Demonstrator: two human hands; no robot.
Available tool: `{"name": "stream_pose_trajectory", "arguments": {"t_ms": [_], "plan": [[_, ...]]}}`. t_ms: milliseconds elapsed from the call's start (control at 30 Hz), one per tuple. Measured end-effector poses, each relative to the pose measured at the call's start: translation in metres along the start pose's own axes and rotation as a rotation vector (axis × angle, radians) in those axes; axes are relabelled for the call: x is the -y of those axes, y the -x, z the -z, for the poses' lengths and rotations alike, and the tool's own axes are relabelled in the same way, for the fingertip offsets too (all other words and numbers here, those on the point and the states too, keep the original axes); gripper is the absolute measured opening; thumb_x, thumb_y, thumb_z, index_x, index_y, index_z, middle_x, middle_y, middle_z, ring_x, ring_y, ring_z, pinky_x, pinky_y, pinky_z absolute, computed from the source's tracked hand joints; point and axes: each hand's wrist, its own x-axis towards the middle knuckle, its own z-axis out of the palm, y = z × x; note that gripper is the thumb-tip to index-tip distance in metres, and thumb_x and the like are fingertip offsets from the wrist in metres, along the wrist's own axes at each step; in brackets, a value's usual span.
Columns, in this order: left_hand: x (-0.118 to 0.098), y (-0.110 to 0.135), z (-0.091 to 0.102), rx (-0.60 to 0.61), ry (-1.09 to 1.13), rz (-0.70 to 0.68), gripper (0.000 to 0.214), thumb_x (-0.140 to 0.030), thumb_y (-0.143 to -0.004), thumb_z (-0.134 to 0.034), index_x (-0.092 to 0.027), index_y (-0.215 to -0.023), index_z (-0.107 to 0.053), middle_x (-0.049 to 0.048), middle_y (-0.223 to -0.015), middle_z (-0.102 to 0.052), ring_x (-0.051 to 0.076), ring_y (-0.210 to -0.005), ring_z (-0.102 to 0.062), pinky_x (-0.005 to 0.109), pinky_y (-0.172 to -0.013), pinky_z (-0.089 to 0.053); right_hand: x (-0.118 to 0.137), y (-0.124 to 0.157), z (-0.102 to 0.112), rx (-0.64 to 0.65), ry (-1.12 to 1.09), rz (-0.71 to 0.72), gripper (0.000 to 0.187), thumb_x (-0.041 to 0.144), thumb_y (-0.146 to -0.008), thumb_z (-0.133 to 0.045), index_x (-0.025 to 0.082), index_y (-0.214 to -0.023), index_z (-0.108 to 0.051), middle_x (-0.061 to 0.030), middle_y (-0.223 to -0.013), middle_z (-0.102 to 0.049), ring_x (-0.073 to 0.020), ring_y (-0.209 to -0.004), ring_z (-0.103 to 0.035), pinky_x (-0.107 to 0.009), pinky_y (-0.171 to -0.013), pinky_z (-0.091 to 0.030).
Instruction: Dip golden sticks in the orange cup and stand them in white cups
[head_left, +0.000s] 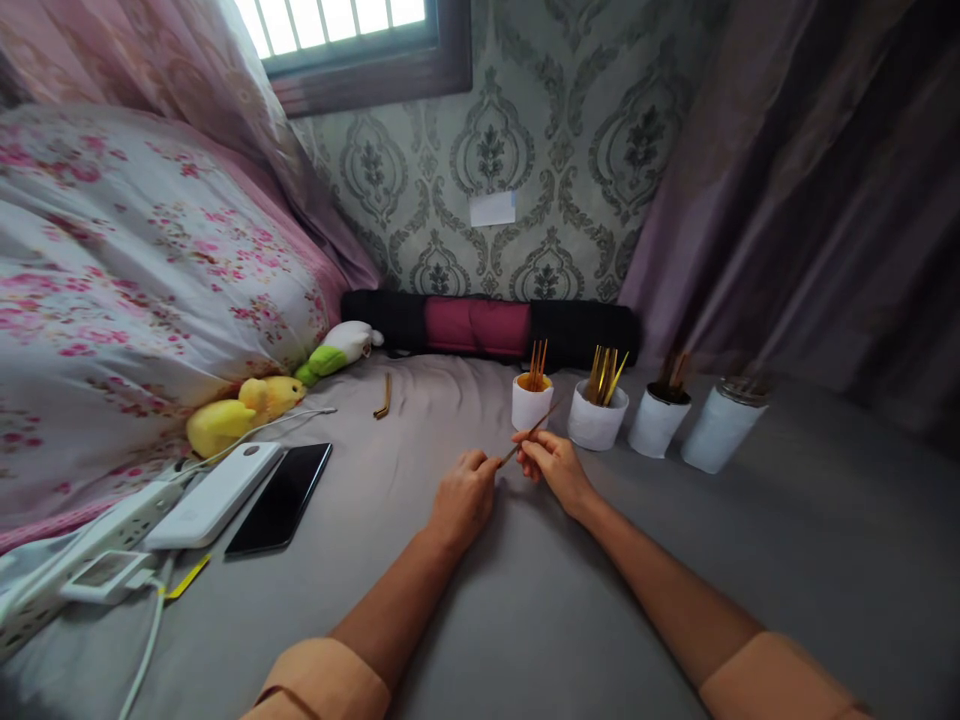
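Left hand (466,500) and right hand (556,468) both pinch a thin stick (536,425) – its long axis slanting from near left to far right, before the white cups (598,427). Left fingers hide its near end – the far tip is hard to make out.

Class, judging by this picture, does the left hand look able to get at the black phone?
Probably yes: only gray sheet shows between the left hand and the black phone, though that hand is holding a thin stick.
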Motion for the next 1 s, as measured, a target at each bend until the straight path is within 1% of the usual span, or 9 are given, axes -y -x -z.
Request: {"name": "stream_pose_trajectory", "arguments": {"t_ms": [233, 467, 667, 833, 1000], "plan": [[0.0009, -0.0004, -0.0017, 0.003, -0.002, -0.003, 0.03, -0.019, -0.084, -0.032, -0.021, -0.103, -0.055, 0.0053, -0.088, -0.053, 0.015, -0.084, -0.049, 0.026, -0.074, -0.04, -0.0011, -0.0003, -0.0006, -0.009, 0.021, -0.014, 0.025, 0.036, -0.073, -0.05, 0.014, -0.082, -0.057, 0.0, -0.062, -0.055, -0.0076, -0.045, -0.047, -0.018, -0.037, -0.033], [0.0024, -0.0001, -0.0052, -0.025, 0.032, -0.008, 0.028, -0.02, -0.084, -0.032, -0.021, -0.099, -0.055, 0.0051, -0.087, -0.052, 0.014, -0.085, -0.05, 0.025, -0.075, -0.04, -0.0018, -0.0012, -0.0017, -0.026, 0.038, -0.022, 0.025, 0.037, -0.073, -0.051, 0.014, -0.079, -0.056, 0.0009, -0.059, -0.054, -0.0072, -0.043, -0.046, -0.018, -0.036, -0.033], [0.0041, 0.0003, -0.0087, -0.033, 0.108, 0.026, 0.025, -0.022, -0.084, -0.033, -0.021, -0.095, -0.056, 0.0047, -0.087, -0.052, 0.014, -0.083, -0.05, 0.025, -0.073, -0.04, -0.0039, -0.0021, -0.001, -0.014, 0.021, -0.03, 0.024, 0.036, -0.073, -0.05, 0.014, -0.08, -0.056, 0.001, -0.059, -0.054, -0.0069, -0.043, -0.046, -0.018, -0.035, -0.032], [0.004, 0.0004, -0.0083, -0.05, 0.172, 0.043, 0.022, -0.02, -0.082, -0.036, -0.02, -0.091, -0.056, 0.0042, -0.085, -0.053, 0.013, -0.081, -0.05, 0.024, -0.071, -0.039, -0.0039, -0.0031, 0.0001, -0.035, 0.019, -0.044, 0.023, 0.035, -0.072, -0.05, 0.014, -0.08, -0.056, 0.0015, -0.058, -0.053, -0.0069, -0.042, -0.046, -0.018, -0.035, -0.032], [0.0057, -0.0012, -0.0101, -0.104, 0.284, 0.073, 0.023, -0.017, -0.08, -0.037, -0.018, -0.089, -0.058, 0.0042, -0.082, -0.055, 0.012, -0.074, -0.05, 0.024, -0.069, -0.039, -0.0027, -0.0034, 0.0013, -0.06, 0.005, -0.048, 0.024, 0.035, -0.071, -0.049, 0.014, -0.08, -0.056, 0.0024, -0.056, -0.052, -0.007, -0.042, -0.045, -0.018, -0.035, -0.032]]}}
